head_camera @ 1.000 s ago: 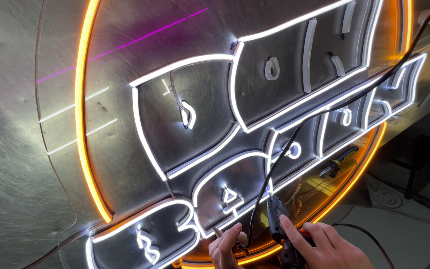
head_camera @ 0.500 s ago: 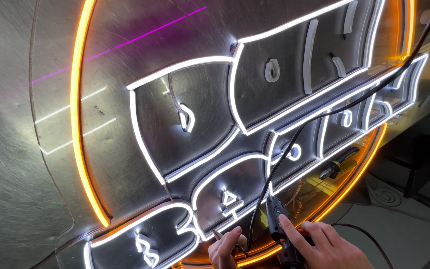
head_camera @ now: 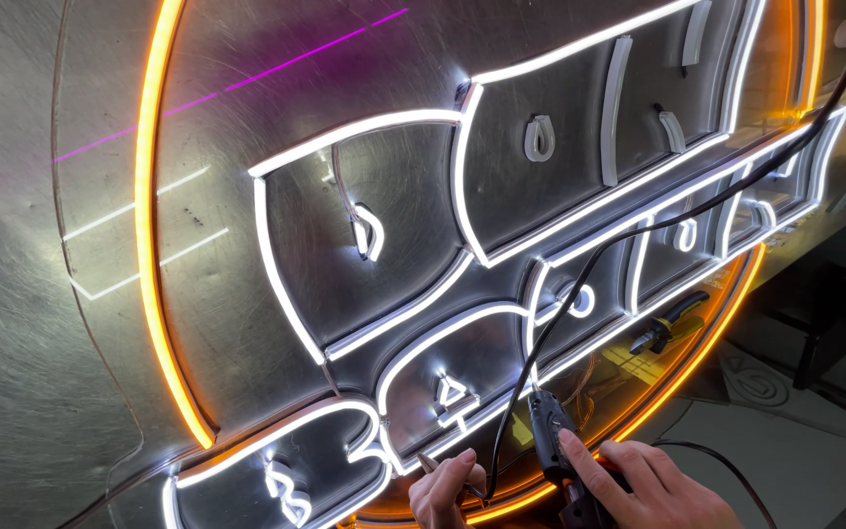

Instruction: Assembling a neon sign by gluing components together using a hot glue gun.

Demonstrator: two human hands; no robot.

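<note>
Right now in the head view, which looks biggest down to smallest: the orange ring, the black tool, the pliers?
1. Orange ring, by far the largest.
2. Black tool in the right hand.
3. Pliers, though lying farther off, so this last ranking is unsure.

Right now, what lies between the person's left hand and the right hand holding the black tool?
In the head view, a thin black cord runs between the left hand and the right hand gripping the black tool.
</note>
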